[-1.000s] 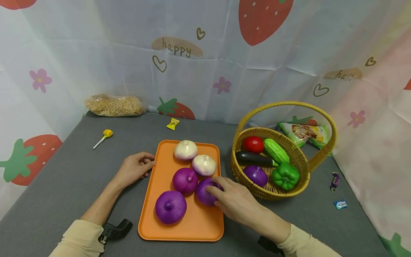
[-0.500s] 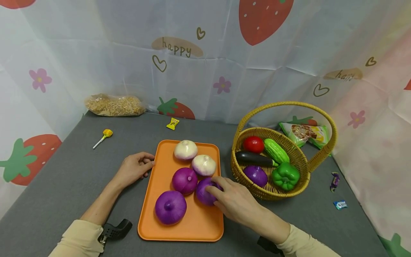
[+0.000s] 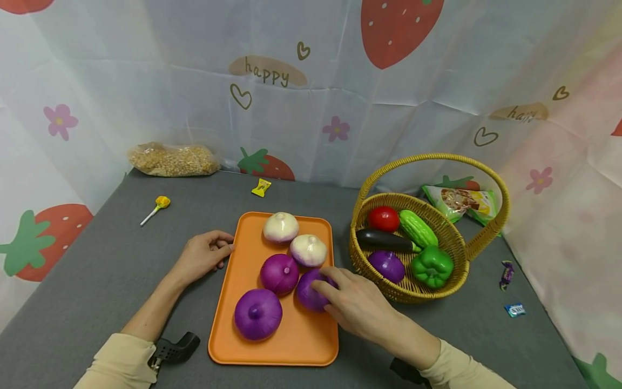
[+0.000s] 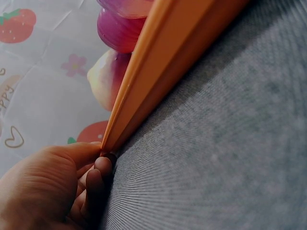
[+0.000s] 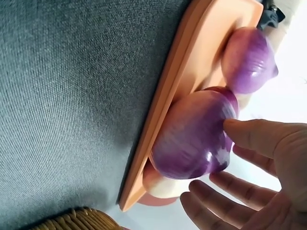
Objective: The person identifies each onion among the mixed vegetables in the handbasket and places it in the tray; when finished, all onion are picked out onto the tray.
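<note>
At the left edge of the orange tray (image 3: 311, 348), my left hand (image 3: 203, 255) pinches the rim, thumb above and fingertips below in the left wrist view. My right hand (image 3: 357, 302) holds a purple toy onion (image 3: 309, 294) resting at the tray's right side. In the right wrist view the thumb touches the top of that onion, with the fingers along its far side. Also on the tray are a larger purple onion (image 3: 258, 314), a magenta onion (image 3: 279, 274) and two white-and-purple turnip-like vegetables (image 3: 282, 227).
Right of the tray stands a wicker basket (image 3: 459, 281) holding a tomato, cucumber, eggplant, green pepper and purple onion. A lollipop (image 3: 160, 204), yellow candy (image 3: 261, 187), bag of grains (image 3: 174, 160), green snack packet (image 3: 461, 201) and two small wrapped candies (image 3: 507, 274) lie around.
</note>
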The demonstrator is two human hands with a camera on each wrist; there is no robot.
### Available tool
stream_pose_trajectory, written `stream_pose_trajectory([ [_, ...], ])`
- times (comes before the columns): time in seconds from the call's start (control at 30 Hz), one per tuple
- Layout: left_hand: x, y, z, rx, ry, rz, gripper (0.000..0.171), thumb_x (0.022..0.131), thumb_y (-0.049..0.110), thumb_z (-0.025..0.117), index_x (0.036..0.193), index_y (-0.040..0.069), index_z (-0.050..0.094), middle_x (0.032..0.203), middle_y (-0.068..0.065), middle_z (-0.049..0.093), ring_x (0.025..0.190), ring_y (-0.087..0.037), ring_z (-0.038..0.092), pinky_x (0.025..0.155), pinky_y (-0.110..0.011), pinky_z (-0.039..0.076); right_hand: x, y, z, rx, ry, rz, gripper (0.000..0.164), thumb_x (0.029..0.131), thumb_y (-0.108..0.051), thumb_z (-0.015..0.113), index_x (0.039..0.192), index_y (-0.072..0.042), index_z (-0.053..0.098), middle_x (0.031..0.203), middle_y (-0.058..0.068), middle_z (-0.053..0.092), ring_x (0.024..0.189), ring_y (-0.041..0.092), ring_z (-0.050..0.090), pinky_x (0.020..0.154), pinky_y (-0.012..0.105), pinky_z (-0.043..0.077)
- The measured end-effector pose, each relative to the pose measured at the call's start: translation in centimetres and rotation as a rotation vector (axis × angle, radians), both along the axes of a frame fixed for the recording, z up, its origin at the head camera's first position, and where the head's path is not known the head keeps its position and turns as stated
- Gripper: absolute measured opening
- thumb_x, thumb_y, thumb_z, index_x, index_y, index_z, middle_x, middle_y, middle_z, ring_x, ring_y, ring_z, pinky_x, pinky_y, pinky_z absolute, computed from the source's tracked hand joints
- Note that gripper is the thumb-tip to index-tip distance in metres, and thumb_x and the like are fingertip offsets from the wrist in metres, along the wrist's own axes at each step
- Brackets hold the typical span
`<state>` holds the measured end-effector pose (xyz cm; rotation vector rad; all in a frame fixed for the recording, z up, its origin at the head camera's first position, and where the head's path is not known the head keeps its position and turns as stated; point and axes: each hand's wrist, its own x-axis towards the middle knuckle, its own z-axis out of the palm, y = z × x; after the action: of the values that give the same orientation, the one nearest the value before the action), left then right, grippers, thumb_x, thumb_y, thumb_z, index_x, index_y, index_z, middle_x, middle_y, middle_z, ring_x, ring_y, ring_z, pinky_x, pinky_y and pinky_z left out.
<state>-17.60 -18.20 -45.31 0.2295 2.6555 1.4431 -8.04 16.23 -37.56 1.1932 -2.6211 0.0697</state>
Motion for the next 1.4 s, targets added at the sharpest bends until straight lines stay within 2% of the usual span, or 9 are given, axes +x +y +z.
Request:
stream_pose_trajectory([
  [0.17,-0.1,0.0,0.0,-0.004,0.001,0.004,0.029,0.096,0.024,0.063,0.118,0.005,0.063,0.087,-0.009,0.068,0.059,-0.012,0.06,0.054,-0.027,0.052,-0.2,0.4,0.8,-0.052,0.015,-0.019,0.041,0.08,-0.025,0.08,0.118,-0.018,0.066,0.12,0.009,0.064,0.104,0.023,0.067,0.08,0.035,0.059],
  [0.33,-0.2,0.0,0.0,-0.006,-0.003,0.005,0.029,0.096,0.025,0.063,0.118,0.005,0.063,0.087,-0.008,0.068,0.058,-0.012,0.06,0.054,-0.026,0.051,-0.9,1.6,2.5,-0.128,0.071,-0.054,0.04,0.081,-0.024,0.079,0.118,-0.017,0.067,0.121,0.01,0.064,0.096,0.023,0.068,0.07,0.035,0.058],
  [0.5,-0.2,-0.1,0.1,-0.009,-0.002,0.005,0.029,0.096,0.024,0.063,0.118,0.005,0.063,0.086,-0.008,0.068,0.058,-0.012,0.059,0.054,-0.026,0.051,-2.0,3.7,4.4,-0.199,0.094,-0.14,0.041,0.081,-0.021,0.079,0.119,-0.013,0.066,0.121,0.01,0.063,0.098,0.024,0.066,0.074,0.038,0.058],
  [0.63,-0.1,-0.1,0.1,-0.011,-0.002,0.005,0.029,0.096,0.024,0.063,0.118,0.005,0.063,0.086,-0.008,0.068,0.058,-0.012,0.059,0.053,-0.026,0.051,-2.9,5.5,4.9,-0.229,0.083,-0.234,0.043,0.081,-0.019,0.078,0.121,-0.012,0.065,0.121,0.01,0.062,0.101,0.025,0.064,0.078,0.042,0.057],
  [0.8,0.0,-0.1,0.1,-0.011,-0.005,0.008,0.029,0.096,0.023,0.063,0.118,0.005,0.063,0.086,-0.008,0.068,0.058,-0.012,0.059,0.054,-0.026,0.051,-3.6,7.1,4.3,-0.196,0.005,-0.357,0.043,0.085,-0.022,0.075,0.124,-0.012,0.063,0.12,0.011,0.062,0.096,0.026,0.064,0.072,0.044,0.057],
  [1.07,0.1,0.0,0.0,0.002,-0.016,0.003,0.029,0.096,0.024,0.063,0.118,0.005,0.063,0.086,-0.008,0.068,0.058,-0.012,0.059,0.054,-0.026,0.051,-3.9,8.5,2.7,-0.079,-0.258,-0.549,0.047,0.091,-0.036,0.068,0.131,-0.012,0.06,0.125,0.019,0.062,0.088,0.03,0.067,0.067,0.046,0.056],
  [1.2,0.1,0.0,0.1,0.002,-0.012,0.002,0.029,0.096,0.024,0.063,0.118,0.005,0.063,0.086,-0.008,0.068,0.058,-0.013,0.059,0.054,-0.027,0.051,-4.1,9.0,2.2,-0.043,-0.337,-0.584,0.051,0.092,-0.042,0.065,0.133,-0.012,0.059,0.129,0.021,0.06,0.095,0.035,0.067,0.072,0.051,0.055],
  [1.3,0.0,0.0,0.1,0.002,-0.005,0.001,0.029,0.096,0.023,0.063,0.118,0.005,0.063,0.087,-0.009,0.068,0.058,-0.013,0.06,0.054,-0.027,0.051,-4.3,9.2,1.9,-0.029,-0.358,-0.587,0.051,0.092,-0.044,0.065,0.132,-0.013,0.06,0.127,0.02,0.061,0.101,0.038,0.066,0.075,0.054,0.055],
  [1.4,0.0,0.0,0.1,0.003,-0.003,0.001,0.029,0.096,0.023,0.063,0.118,0.004,0.063,0.088,-0.009,0.069,0.058,-0.012,0.06,0.054,-0.027,0.051,-4.5,9.1,1.6,-0.024,-0.362,-0.57,0.049,0.092,-0.042,0.066,0.13,-0.012,0.061,0.122,0.02,0.063,0.099,0.038,0.067,0.074,0.053,0.055],
])
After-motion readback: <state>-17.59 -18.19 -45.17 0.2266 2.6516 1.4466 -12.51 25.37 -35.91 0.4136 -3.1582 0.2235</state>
